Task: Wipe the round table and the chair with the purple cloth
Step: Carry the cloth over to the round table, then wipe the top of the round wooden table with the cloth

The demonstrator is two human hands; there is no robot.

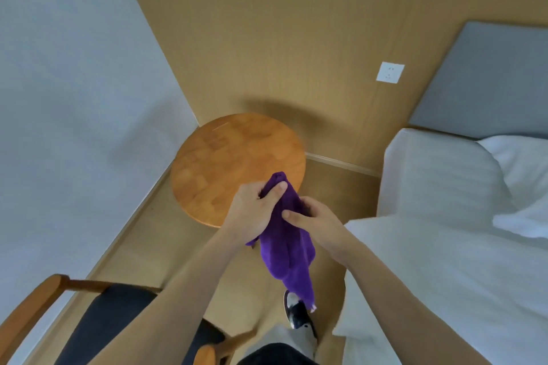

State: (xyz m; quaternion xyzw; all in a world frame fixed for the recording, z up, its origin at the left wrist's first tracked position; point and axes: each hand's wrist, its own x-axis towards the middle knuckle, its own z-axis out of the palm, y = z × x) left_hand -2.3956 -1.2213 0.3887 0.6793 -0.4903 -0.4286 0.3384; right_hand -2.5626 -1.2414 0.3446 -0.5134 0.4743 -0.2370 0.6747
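Note:
The purple cloth (286, 249) hangs bunched in the air between both hands, its tail dropping toward the floor. My left hand (255, 210) grips its upper end, thumb over the top. My right hand (314, 221) pinches the cloth's right side a little lower. Both hands hover above the near right edge of the round wooden table (225, 163), which stands in the corner. The wooden chair (98, 317) with a dark seat sits at the bottom left, partly hidden by my left forearm.
A bed with white sheets (450, 246) and pillows fills the right side. A wood-panelled wall with a white socket (390, 72) stands behind the table, a white wall on the left. My shoe (298, 312) is on the wooden floor below the cloth.

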